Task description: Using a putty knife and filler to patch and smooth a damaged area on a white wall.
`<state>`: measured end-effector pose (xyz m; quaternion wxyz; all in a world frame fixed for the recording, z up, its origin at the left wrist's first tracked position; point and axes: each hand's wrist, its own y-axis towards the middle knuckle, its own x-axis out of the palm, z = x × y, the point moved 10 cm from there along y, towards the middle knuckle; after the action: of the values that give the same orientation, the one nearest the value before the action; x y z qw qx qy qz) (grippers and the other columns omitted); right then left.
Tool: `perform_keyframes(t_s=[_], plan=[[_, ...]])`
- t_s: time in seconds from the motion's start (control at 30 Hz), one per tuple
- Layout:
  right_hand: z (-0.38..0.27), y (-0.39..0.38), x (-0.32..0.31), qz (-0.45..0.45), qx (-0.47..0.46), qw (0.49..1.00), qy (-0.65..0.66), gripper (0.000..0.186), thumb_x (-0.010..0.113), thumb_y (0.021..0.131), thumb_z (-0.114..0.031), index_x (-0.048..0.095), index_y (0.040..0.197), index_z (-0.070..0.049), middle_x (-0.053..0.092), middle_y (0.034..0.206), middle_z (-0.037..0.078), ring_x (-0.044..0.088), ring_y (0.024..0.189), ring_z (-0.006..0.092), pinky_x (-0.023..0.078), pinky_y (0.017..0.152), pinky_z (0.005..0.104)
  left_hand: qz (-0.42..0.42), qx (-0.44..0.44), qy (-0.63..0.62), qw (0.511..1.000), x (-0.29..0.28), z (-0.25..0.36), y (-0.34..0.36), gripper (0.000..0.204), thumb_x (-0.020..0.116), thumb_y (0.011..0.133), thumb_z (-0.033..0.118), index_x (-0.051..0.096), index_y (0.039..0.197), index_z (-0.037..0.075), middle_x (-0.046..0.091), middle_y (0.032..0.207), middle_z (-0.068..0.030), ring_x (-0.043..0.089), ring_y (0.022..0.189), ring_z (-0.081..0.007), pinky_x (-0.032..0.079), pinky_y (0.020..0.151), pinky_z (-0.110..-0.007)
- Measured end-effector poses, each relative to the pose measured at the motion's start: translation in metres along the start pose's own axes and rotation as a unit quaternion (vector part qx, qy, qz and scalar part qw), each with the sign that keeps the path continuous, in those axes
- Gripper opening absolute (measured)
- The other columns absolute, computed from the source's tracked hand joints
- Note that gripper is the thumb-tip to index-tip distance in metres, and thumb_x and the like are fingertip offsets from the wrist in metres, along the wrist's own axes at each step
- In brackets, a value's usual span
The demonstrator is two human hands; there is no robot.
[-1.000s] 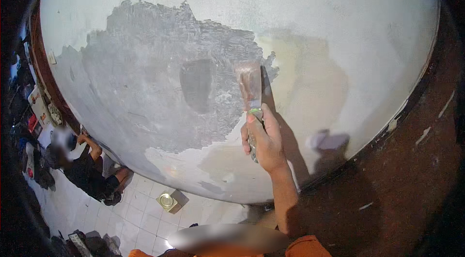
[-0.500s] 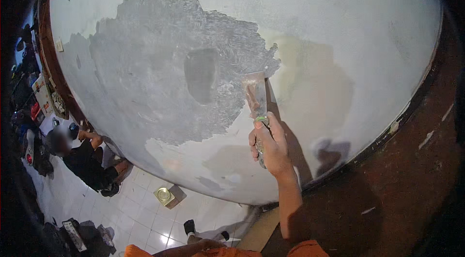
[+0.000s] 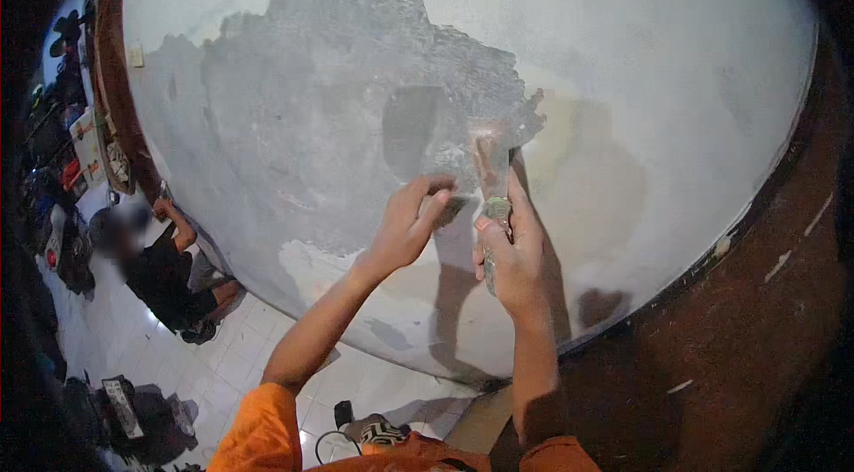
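Observation:
My right hand [image 3: 513, 254] grips a putty knife by its mottled handle, its broad, rust-stained blade [image 3: 487, 152] held upright at the right edge of a rough dark-grey patch [image 3: 276, 98] on the white wall [image 3: 667, 27]. My left hand [image 3: 411, 218] is raised just left of the blade, fingers loosely bent and slightly apart at the wall's surface, with nothing visible in them. A darker smooth grey spot [image 3: 409, 125] lies above my left hand. Pale beige patches [image 3: 596, 169] show right of the knife.
At lower left a person in dark clothes [image 3: 165, 281] crouches on white tiles [image 3: 253, 352] by the wall's foot. Piled objects [image 3: 76, 143] line the far left, with dark items [image 3: 133, 419] at bottom left. A dark brown surface [image 3: 729, 347] borders the wall at right.
My left arm has risen into view up to the wall. My right hand with the knife has shifted slightly right. The whole view has shifted a little.

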<state>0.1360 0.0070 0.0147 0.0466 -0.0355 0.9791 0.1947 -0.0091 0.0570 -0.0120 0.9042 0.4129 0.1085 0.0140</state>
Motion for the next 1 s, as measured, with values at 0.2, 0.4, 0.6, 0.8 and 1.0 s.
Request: perform_keyframes(t_s=[0.2,0.4,0.6,0.8,1.0], plan=[[-0.003,0.002,0.01,0.015,-0.023,1.0,-0.008,0.066,0.05,0.097,-0.009,0.02,0.156,-0.006,0.055,0.084,0.004,0.051,0.057,0.0077,0.044,0.045,0.0238,-0.049,-0.15,-0.192,0.969,0.03,-0.005,0.064,0.047,0.051,0.101,0.041,0.06,0.084,-0.002,0.056,0.078,-0.0053,0.052,0.076,-0.018,0.042,0.069,-0.033],[-0.009,0.016,0.012,0.017,-0.049,0.998,-0.041,0.063,0.047,0.098,-0.008,0.022,0.156,-0.007,0.053,0.085,0.004,0.05,0.054,0.0073,0.041,0.044,0.023,-0.054,-0.102,-0.149,0.982,0.013,0.008,0.09,0.049,0.051,0.1,0.042,0.059,0.078,-0.001,0.052,0.072,-0.0001,0.044,0.069,-0.0109,0.038,0.062,-0.03],[-0.004,0.037,0.029,0.029,0.008,0.999,0.041,0.061,0.047,0.101,-0.014,0.021,0.155,-0.005,0.054,0.09,0.005,0.051,0.058,0.0085,0.043,0.046,0.0252,-0.092,-0.125,-0.098,0.983,-0.008,-0.005,0.099,0.036,0.055,0.1,0.034,0.063,0.094,0.0,0.056,0.082,0.0002,0.051,0.076,-0.0124,0.042,0.074,-0.028],[-0.019,0.054,0.025,0.082,-0.043,0.994,0.065,0.06,0.045,0.1,-0.01,0.022,0.155,-0.006,0.052,0.09,0.004,0.051,0.059,0.0071,0.043,0.046,0.0229,0.029,0.369,0.283,0.885,-0.036,0.066,0.089,0.038,0.068,0.084,0.01,0.056,0.119,0.003,0.061,0.115,-0.014,0.06,0.105,-0.0307,0.049,0.087,-0.04],[-0.031,0.062,0.048,0.109,-0.018,0.994,-0.001,0.059,0.046,0.099,-0.01,0.024,0.154,-0.004,0.051,0.075,0.004,0.049,0.057,0.009,0.043,0.05,0.0261,-0.096,0.556,0.26,0.783,-0.005,0.09,0.106,0.035,0.059,0.088,0.015,0.058,0.122,0.005,0.059,0.13,-0.0109,0.057,0.122,-0.0282,0.048,0.103,-0.043]])
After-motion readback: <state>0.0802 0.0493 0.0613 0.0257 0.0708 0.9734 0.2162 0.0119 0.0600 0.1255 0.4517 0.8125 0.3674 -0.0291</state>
